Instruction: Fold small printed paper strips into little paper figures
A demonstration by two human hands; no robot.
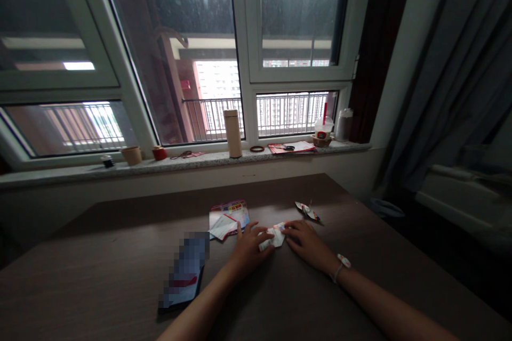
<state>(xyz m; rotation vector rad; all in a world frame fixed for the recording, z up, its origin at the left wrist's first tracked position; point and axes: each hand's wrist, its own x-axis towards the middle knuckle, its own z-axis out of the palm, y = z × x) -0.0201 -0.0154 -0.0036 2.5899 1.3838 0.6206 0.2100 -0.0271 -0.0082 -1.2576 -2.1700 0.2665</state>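
Note:
A small piece of folded printed paper (276, 238), white with some coloured print, lies on the brown table between my hands. My left hand (251, 245) grips its left edge, with the thumb at the near side and the fingers bent over the paper. On the right edge, the fingertips of my right hand (306, 242) press and hold it. A white band circles my right wrist. Beyond my left hand lie printed sheets (216, 216), with a white folded piece (224, 227) on top. Farther right sits a folded paper shape (308, 211) with pointed ends.
A phone (186, 272) with a blurred screen rests left of my left forearm. Along the windowsill (204, 162) stand a beige flask (232, 133), a paper cup (132, 155), a red container (159, 153), a lidded drink cup (323, 129) and scissors (288, 147) on papers.

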